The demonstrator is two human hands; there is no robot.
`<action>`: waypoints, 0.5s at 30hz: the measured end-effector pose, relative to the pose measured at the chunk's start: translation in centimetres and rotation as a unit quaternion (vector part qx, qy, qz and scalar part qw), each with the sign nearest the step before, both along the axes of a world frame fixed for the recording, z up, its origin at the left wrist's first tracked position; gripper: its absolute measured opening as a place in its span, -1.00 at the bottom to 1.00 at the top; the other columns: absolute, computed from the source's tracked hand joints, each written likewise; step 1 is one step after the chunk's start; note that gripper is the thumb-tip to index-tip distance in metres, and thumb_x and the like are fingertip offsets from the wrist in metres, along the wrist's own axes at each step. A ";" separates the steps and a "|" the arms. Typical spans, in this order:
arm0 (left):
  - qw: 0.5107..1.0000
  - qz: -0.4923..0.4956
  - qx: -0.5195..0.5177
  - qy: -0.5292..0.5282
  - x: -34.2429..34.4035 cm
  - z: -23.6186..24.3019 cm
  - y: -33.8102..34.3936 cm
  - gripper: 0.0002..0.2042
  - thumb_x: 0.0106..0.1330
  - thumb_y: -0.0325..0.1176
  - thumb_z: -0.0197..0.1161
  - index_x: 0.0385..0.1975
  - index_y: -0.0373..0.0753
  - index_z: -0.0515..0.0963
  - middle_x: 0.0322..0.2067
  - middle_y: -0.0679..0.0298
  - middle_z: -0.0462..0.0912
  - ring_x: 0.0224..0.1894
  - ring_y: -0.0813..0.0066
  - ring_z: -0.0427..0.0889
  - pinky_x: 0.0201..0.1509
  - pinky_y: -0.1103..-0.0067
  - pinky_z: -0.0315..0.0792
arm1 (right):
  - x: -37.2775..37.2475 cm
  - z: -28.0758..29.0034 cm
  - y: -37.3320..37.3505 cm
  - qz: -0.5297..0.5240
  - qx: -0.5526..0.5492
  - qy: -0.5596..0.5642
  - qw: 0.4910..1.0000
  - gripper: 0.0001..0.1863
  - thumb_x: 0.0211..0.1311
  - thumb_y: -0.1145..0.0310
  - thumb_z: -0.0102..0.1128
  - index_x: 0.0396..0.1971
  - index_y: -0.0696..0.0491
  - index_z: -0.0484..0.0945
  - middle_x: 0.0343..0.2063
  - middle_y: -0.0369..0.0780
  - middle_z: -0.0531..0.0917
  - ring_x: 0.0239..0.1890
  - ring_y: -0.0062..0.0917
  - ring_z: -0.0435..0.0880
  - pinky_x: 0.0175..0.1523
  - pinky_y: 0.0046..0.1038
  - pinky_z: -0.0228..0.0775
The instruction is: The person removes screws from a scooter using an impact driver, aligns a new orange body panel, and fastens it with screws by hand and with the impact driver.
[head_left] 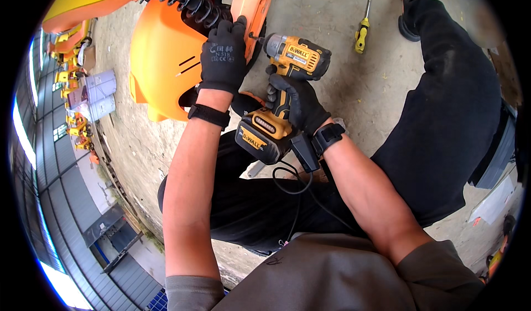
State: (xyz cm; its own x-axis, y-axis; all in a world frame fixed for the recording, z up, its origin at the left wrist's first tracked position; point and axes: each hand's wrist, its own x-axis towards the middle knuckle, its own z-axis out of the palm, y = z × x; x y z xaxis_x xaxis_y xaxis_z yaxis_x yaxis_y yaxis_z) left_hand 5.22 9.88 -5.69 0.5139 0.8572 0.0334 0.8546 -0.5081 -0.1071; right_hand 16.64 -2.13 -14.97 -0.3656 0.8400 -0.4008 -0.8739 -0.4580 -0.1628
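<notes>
My left hand (223, 53), in a black glove, rests at an orange slotted arm (255, 12) beside a black coil spring (188, 1), fingers bent and close together; what they pinch, if anything, is hidden. My gloved right hand (293, 103) grips the handle of a yellow-and-black impact driver (298, 56), with a battery at its base and a black cable below. The driver's tip points left at a small bolt on the arm, just right of my left fingers; whether they touch is unclear. An orange plastic housing (157, 51) lies under the spring and left hand.
A yellow screwdriver (362, 34) lies on the concrete floor (326, 1). My bent leg in black trousers (448, 106) is at right. Rows of yellow-orange machines (74, 89) and pale drums (100, 89) stand far left, by a corrugated wall (50, 200).
</notes>
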 end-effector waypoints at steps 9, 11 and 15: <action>1.000 0.010 -0.003 0.021 0.1 0.1 0.0 -0.53 0.15 -0.43 0.20 0.14 -0.10 0.44 -0.13 0.12 0.51 -0.08 0.08 0.53 -0.06 0.29 0.47 | -0.1 -0.2 0.1 -0.001 -0.006 -0.009 1.000 -0.66 0.23 0.35 0.16 0.01 0.02 0.42 -0.50 -0.32 0.52 -0.48 -0.57 0.52 -0.27 -0.43 0.49; 1.000 0.012 -0.002 0.021 0.1 0.1 0.0 -0.52 0.16 -0.43 0.20 0.14 -0.09 0.44 -0.12 0.12 0.51 -0.07 0.08 0.52 -0.06 0.29 0.47 | -0.1 0.0 0.1 -0.003 -0.007 -0.012 1.000 -0.66 0.22 0.36 0.17 -0.01 0.03 0.42 -0.50 -0.32 0.52 -0.48 -0.58 0.52 -0.27 -0.44 0.49; 1.000 0.015 -0.009 0.016 0.0 0.2 0.0 -0.52 0.16 -0.43 0.20 0.15 -0.09 0.44 -0.10 0.11 0.51 -0.06 0.08 0.52 -0.04 0.29 0.47 | 0.0 0.3 0.1 -0.005 0.007 -0.051 0.999 -0.66 0.20 0.36 0.20 -0.03 0.06 0.44 -0.50 -0.33 0.52 -0.48 -0.61 0.52 -0.29 -0.49 0.47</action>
State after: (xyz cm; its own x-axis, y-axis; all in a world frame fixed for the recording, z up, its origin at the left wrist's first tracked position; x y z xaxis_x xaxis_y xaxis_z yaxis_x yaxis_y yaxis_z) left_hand 5.25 9.86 -5.48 0.4885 0.8726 0.0020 0.8657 -0.4844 -0.1262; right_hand 16.68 -2.00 -14.64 -0.3154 0.8492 -0.4236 -0.8566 -0.4468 -0.2581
